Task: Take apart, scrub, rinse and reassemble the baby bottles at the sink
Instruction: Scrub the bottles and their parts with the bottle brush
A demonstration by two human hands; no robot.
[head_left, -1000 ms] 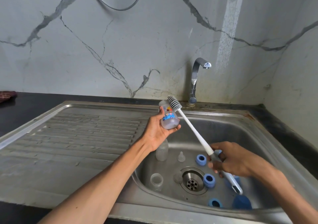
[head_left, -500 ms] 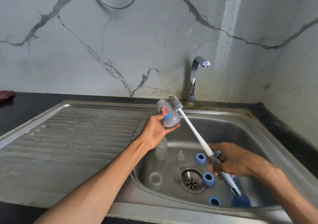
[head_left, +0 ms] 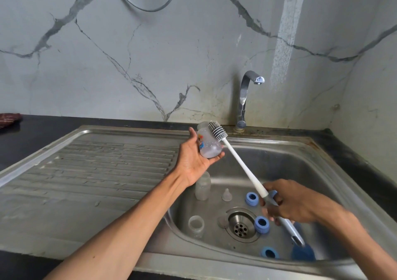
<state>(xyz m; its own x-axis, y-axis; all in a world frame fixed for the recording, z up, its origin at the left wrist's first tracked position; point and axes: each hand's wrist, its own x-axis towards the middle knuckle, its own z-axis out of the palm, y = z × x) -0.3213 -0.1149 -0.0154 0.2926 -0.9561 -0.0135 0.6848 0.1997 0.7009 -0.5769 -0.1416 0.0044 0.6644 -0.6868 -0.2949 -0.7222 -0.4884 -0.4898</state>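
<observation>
The left hand (head_left: pixel 194 157) cradles a clear baby bottle (head_left: pixel 209 143) above the sink's (head_left: pixel 322 172) back-left corner, thumb and fingers curled round its body, the bottle tilted. The right hand (head_left: pixel 294 202) grips the grey handle of a bottle brush (head_left: pixel 242 165), whose ribbed head lies against the bottle's side. Down in the basin stand another clear bottle (head_left: pixel 202 186), a teat (head_left: pixel 226 194), a small clear cup (head_left: pixel 196 223), three blue rings (head_left: pixel 261 224) and a blue cap (head_left: pixel 303 253), all gathered round the drain (head_left: pixel 241 223). The ridged draining board (head_left: pixel 96 172) stretches off to the left; the tap (head_left: pixel 246 99) rises behind, just beside the bottle. A dark cloth (head_left: pixel 9 119) lies on the black bench (head_left: pixel 32 137) at far left.
</observation>
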